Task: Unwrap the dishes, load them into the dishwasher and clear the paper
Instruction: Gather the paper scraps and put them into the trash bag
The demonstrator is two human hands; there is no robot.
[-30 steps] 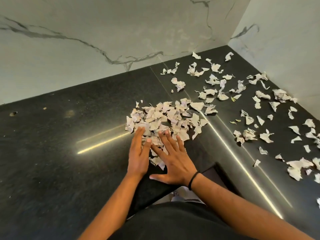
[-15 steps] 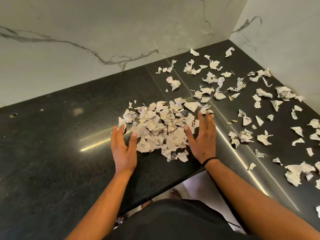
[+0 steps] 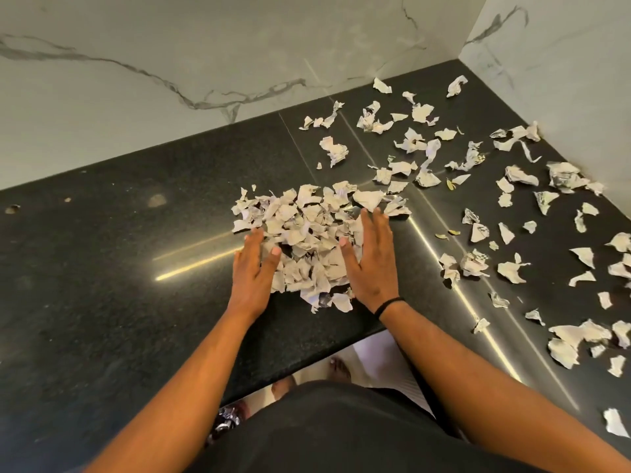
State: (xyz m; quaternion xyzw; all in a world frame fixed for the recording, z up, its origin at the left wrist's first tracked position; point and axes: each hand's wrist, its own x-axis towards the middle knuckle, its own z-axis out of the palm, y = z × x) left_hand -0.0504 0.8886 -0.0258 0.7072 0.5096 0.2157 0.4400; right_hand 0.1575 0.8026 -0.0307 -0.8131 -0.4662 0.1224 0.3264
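- Left hand (image 3: 253, 268) lying flat on black countertop (image 3: 102, 285), fingers spread open, touching left edge of paper pile (image 3: 307, 233); not gripping anything.
- Right hand (image 3: 372, 259) also flat & open, fingers together, pressing against right side of pile; nothing held.
- Pile sitting btwn both hands, center of counter, near front edge.
- Black wristband (image 3: 389, 304) showing on right wrist.
- Loose paper scraps (image 3: 512, 268) lying scattered across right half of counter, out to far right corner by marble wall (image 3: 170, 80), well apart from pile.
- Small dry leaf bits (image 3: 450, 185) lying among scraps, right of pile.
- No dishes or dishwasher showing in view.
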